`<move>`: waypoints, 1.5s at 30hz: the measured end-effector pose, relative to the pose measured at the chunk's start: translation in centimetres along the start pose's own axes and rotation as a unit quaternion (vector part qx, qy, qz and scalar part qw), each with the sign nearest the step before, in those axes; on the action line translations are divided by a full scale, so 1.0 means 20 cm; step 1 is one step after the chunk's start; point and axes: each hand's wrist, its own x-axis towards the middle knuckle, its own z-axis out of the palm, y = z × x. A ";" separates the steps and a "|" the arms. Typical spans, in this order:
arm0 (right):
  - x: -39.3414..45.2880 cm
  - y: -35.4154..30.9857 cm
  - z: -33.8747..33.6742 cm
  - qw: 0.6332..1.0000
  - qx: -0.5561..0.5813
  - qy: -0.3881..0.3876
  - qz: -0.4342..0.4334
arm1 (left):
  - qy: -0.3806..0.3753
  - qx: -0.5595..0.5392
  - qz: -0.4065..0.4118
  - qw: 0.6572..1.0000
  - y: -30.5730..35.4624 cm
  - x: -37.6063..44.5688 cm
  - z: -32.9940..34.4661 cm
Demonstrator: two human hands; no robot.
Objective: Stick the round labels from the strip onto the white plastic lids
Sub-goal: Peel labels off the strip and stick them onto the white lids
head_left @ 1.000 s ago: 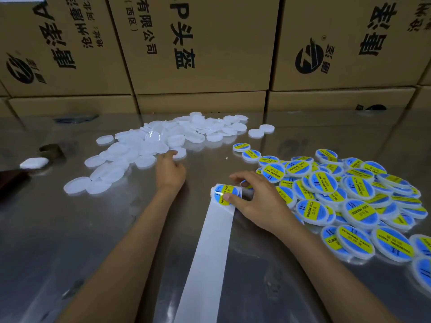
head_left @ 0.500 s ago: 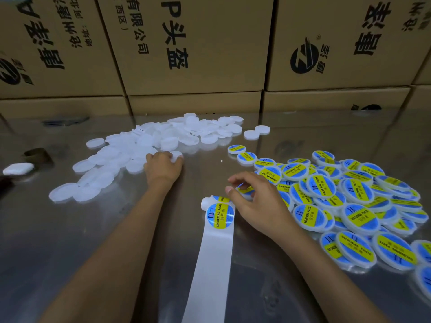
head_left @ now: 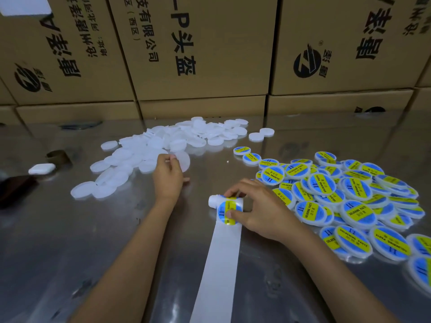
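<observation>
Fingers on round blue-yellow label

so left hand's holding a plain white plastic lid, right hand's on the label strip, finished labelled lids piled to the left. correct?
Not quite. In the head view the blue-and-yellow labelled lids are piled to the right, beside the right hand. The rest holds.

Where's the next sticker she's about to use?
In the head view, the label sits at the top end of the white strip, centre of the table, under the right hand, just left of the labelled lids.
</observation>
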 end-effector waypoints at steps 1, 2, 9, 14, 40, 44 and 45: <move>0.00 0.00 0.00 1.000 -0.001 0.011 0.006 | -0.007 -0.061 -0.044 0.997 0.02 -0.03 -0.01; 0.01 0.01 0.00 1.000 -0.002 0.019 0.009 | -0.015 -0.110 -0.078 0.991 0.05 -0.06 -0.02; 0.02 0.01 0.04 0.998 -0.005 0.055 0.010 | -0.141 -0.310 -0.118 0.933 0.28 -0.31 0.03; 0.02 0.01 0.04 0.997 -0.034 0.072 0.026 | -0.153 -0.227 -0.080 0.958 0.29 -0.38 0.09; 0.05 -0.05 -0.05 0.906 0.330 0.228 0.134 | -0.112 -0.262 -0.117 0.952 0.28 -0.35 0.07; 0.05 -0.07 -0.08 0.897 0.371 0.211 0.119 | -0.182 -0.353 -0.176 0.901 0.32 -0.37 0.05; 0.05 -0.08 -0.08 0.898 0.372 0.207 0.113 | -0.209 -0.371 -0.184 0.886 0.33 -0.39 0.06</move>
